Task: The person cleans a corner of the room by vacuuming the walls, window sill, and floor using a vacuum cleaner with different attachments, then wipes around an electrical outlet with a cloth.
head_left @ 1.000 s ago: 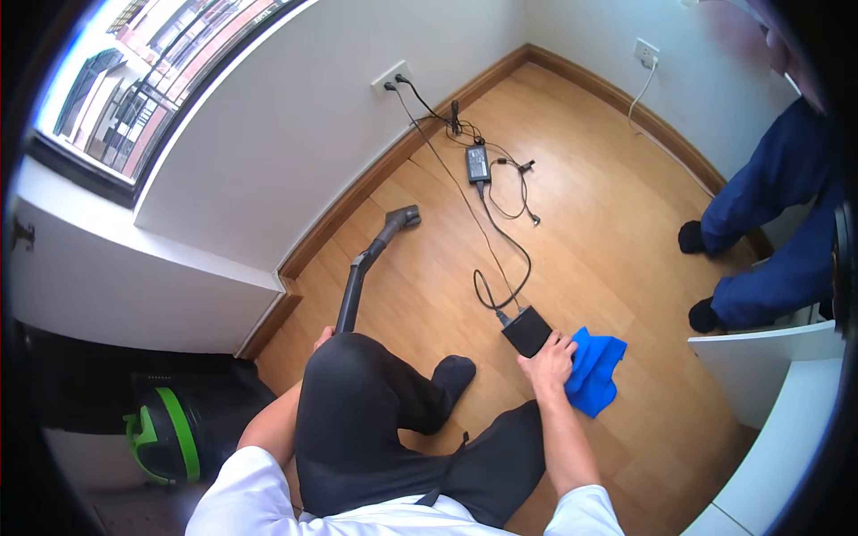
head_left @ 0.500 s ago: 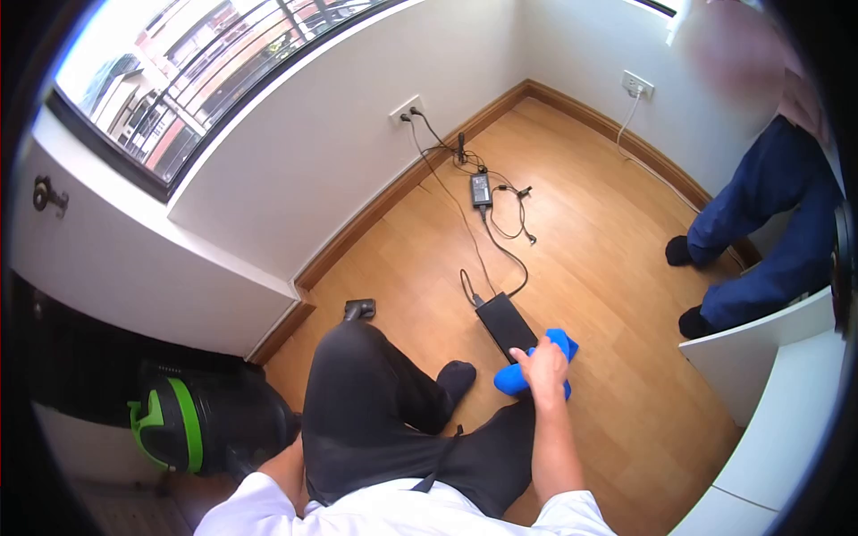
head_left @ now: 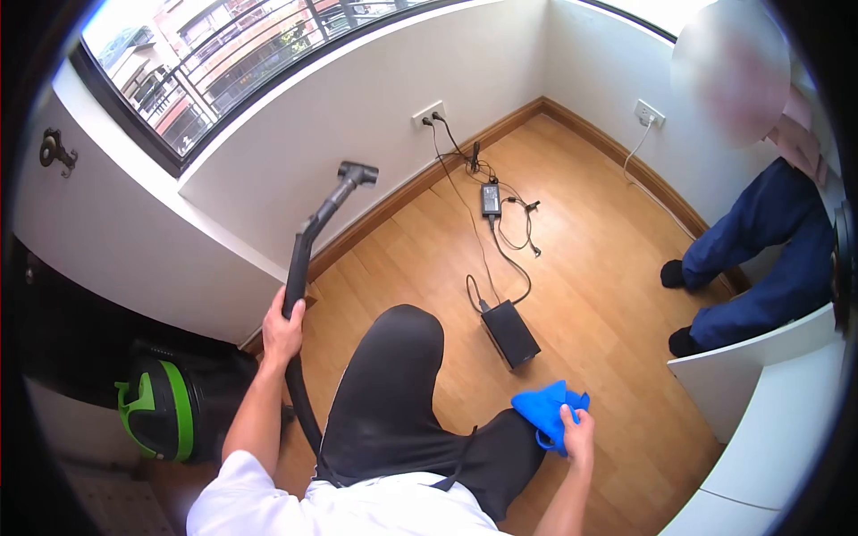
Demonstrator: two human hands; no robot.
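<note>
My left hand (head_left: 282, 332) is wrapped round a black vacuum cleaner hose (head_left: 301, 259), raised at my left with its small brush nozzle (head_left: 359, 172) pointing up and away in front of the wall. The hose runs down beside my left leg. In my right hand (head_left: 579, 432) is a bunched blue cloth (head_left: 542, 410), gripped over my right knee. Just beyond the cloth, a black box-shaped device (head_left: 511, 334) rests on the wooden floor with cables at its far end.
A black and green vacuum cleaner (head_left: 183, 406) stands at left. A power adapter (head_left: 491, 198) and tangled cables lie ahead, running to a wall outlet (head_left: 429, 115). Another person (head_left: 760, 232) is at the right, behind a white furniture panel (head_left: 760, 384).
My left hand has come into view, lifting the hose and nozzle up from the floor. My right hand has drawn the blue cloth back toward me, away from the black device.
</note>
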